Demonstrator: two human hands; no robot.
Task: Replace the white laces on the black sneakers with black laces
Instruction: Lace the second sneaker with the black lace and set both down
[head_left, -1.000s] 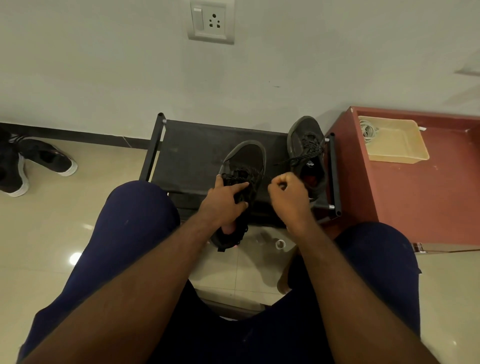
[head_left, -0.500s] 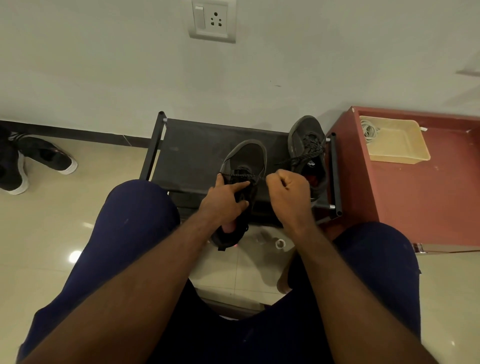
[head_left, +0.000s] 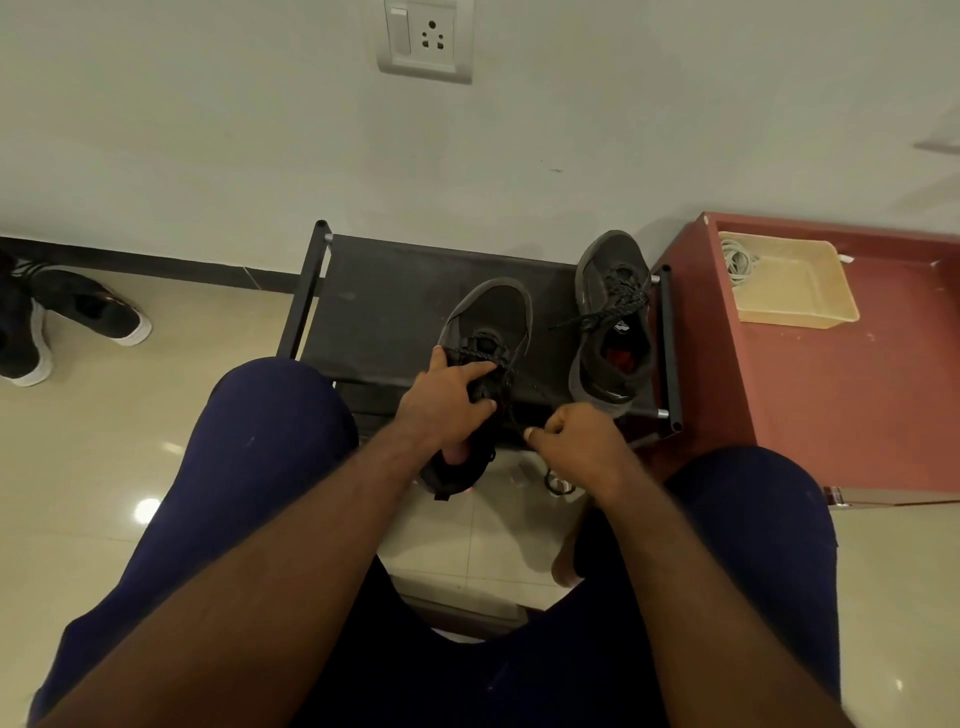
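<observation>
Sneaker (head_left: 493, 312) on black rack (head_left: 395, 291); tiled floor (head_left: 104, 441)

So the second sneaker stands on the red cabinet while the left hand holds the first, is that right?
No: the head view shows the second sneaker on the black rack beside the red cabinet; the left hand does hold the first sneaker.

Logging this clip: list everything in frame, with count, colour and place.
held sneaker: 1, dark grey, over the rack's front edge
second sneaker: 1, dark grey, black-laced, rack's right end
black lace: 1, from held sneaker to right hand
shoe rack: 1, black, against wall
cabinet: 1, red-brown, right of rack
tray: 1, beige, on cabinet
white coil: 1, in tray
wall socket: 1, white, top centre
floor shoes: 2, black, white soles, far left
left hand: grips held sneaker
right hand: pinches lace
legs: 2, navy
</observation>
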